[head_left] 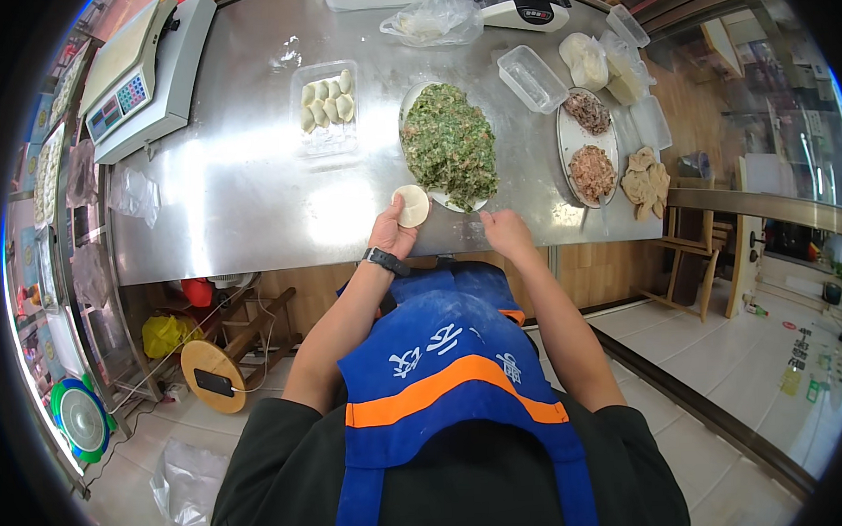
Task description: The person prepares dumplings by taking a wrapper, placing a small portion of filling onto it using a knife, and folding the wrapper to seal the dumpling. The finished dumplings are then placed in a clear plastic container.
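On its palm and fingers, my left hand holds a round, pale dumpling wrapper by its edge. The wrapper is flat, with no filling on it. Just beyond it lies an oval white plate heaped with chopped green filling. My right hand is curled at the near right end of that plate; whether a thin tool is in its fingers is too small to tell. Farther left, a clear plastic tray holds several folded dumplings in rows.
A second oval plate bears two mounds of minced filling, with a utensil handle over its rim. Beside it lie a beige cloth and a clear container. A scale stands left on the steel table; plastic bags lie behind.
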Motion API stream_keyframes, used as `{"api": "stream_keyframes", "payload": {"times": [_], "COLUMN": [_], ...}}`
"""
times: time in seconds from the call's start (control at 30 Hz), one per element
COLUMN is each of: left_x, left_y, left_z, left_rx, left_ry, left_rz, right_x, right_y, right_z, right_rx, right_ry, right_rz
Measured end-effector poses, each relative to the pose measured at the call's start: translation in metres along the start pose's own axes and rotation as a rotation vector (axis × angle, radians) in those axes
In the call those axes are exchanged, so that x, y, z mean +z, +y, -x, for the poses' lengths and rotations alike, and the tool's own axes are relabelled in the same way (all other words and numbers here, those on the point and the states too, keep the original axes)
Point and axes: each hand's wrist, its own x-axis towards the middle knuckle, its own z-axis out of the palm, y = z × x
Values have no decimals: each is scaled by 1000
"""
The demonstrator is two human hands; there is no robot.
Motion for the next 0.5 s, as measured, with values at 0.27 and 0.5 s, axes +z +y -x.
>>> {"api": "stream_keyframes", "payload": {"times": [0.27,0.5], "left_x": [8,-17], "left_y": [12,-10], "left_z": [6,-26], "left_rx": [29,25], "left_ry": [-38,166], "left_rz": [-79,-496], "right_x": [5,12], "right_y": [17,17], "right_z": [-34,-41], "right_rx": [-21,-38], "right_ry": [-157,-178], "right_rz": [-90,-232]}}
